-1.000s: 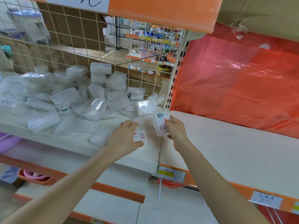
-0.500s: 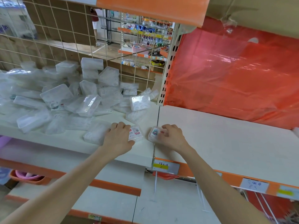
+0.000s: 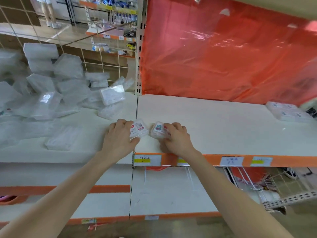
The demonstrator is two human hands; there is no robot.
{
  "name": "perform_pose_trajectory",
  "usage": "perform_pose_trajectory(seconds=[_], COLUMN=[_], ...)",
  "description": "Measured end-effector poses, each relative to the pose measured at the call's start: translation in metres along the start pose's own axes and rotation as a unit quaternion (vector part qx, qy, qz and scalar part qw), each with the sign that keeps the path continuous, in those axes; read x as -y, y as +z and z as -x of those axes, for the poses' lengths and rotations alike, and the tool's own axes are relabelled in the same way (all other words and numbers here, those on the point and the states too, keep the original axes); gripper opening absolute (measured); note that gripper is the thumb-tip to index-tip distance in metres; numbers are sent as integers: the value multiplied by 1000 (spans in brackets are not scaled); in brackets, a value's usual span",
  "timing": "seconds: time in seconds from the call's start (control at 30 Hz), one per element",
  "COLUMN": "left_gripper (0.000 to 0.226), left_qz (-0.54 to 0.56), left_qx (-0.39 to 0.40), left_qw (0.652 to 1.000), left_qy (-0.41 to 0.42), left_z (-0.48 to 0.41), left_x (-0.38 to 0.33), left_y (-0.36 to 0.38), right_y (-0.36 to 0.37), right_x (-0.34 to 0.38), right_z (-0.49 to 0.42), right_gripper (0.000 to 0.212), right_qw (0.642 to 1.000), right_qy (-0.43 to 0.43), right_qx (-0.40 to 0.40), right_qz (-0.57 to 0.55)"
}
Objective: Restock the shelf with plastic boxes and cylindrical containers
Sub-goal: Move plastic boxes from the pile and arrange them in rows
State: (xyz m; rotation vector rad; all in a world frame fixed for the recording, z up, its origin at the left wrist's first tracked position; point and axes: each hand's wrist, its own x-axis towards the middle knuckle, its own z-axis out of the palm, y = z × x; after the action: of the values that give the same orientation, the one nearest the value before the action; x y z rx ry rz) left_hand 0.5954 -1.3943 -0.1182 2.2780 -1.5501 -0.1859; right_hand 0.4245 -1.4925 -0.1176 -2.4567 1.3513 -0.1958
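Observation:
My left hand [image 3: 119, 136] grips a small clear plastic box with a red-and-white label [image 3: 139, 128] at the seam between two white shelf boards. My right hand [image 3: 176, 135] grips a second small clear box with a teal sticker [image 3: 157, 129] just right of it, near the front edge of the white shelf [image 3: 214, 127]. Both boxes sit on or just above the shelf surface, almost touching each other. A loose heap of clear plastic boxes [image 3: 51, 90] covers the left shelf board.
A red plastic sheet [image 3: 223, 54] hangs behind the right shelf. Flat clear packs [image 3: 286, 111] lie at the far right. A wire grid panel [image 3: 103, 62] backs the left shelf. Price labels [image 3: 147, 160] line the orange front strip; lower shelves sit below.
Both hands moved right along the front edge with their boxes, and the boxes came closer together. The right hand's box went from held upright down to the shelf. The view shifted right.

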Motion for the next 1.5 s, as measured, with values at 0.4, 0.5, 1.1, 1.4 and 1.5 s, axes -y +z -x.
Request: perform_pose_trajectory(seconds=[0.4,0.5,1.1,1.4,1.5], left_gripper=[59,57,55,57,56], left_qz=[47,49,27,37,39], left_qx=[32,28,51,91,99], left_qw=[994,992,987,975,970], left_qy=[91,109,149,197,220], left_z=[2,8,-2,-58,-82], left_x=[-159,-209,-367,-419,-438], left_y=[68,90,151,174,183], right_y=[-63,-79,-127,-149,-161], right_x=[-164,-210,-359,-410,-429], right_z=[68,85,124,96,80], right_gripper=[55,53,50,53,53], right_qw=[989,988,983,976,974], right_qy=[91,96,118,166,182], right_qx=[-115,-121,-135,-135,-135], right_qz=[-13,-5,-32,-32,-31])
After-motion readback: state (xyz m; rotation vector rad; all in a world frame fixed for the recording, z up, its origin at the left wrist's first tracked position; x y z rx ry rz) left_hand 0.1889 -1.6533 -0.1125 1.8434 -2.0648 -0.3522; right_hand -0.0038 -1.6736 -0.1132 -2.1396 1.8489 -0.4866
